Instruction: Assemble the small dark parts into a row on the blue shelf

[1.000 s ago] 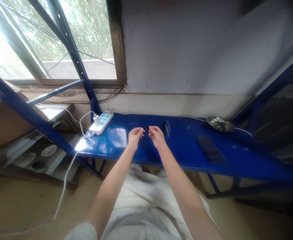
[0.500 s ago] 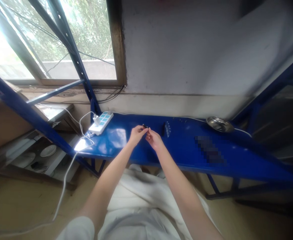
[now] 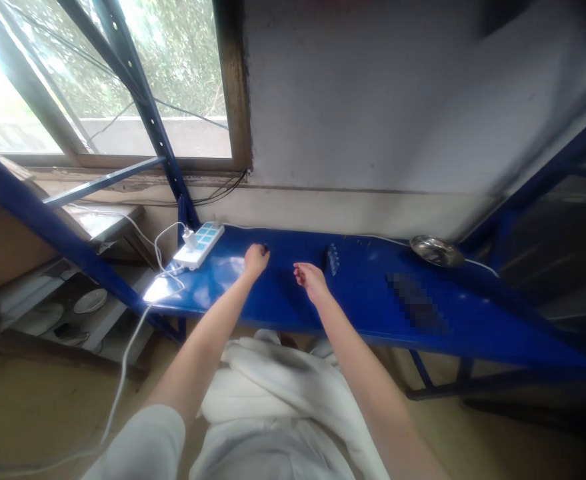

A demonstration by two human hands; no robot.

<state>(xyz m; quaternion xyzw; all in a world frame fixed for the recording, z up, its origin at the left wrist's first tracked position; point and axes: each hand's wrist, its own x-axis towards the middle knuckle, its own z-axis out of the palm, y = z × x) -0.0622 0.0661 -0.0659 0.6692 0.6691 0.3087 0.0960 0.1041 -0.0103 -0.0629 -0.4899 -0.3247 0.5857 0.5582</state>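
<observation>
My left hand is closed around a small dark piece, whose tip shows at the fingers; its kind is too small to tell. To its right, my right hand hovers over the blue tabletop with fingers curled in and thumb against them. Whatever those fingers may hold is hidden. Just beyond the right hand lie a dark narrow object and a clear plastic piece with a row of bumps. The two hands are apart.
A white power strip with a plug and white cord sits at the left end. Toward the right are a shiny metal dish and a blurred-out dark item. Tiny bits lie near the wall. A blue metal post rises at left.
My hands were together at the small dark piece and have separated. The left hand moved left with the piece, while the right stayed nearly in place.
</observation>
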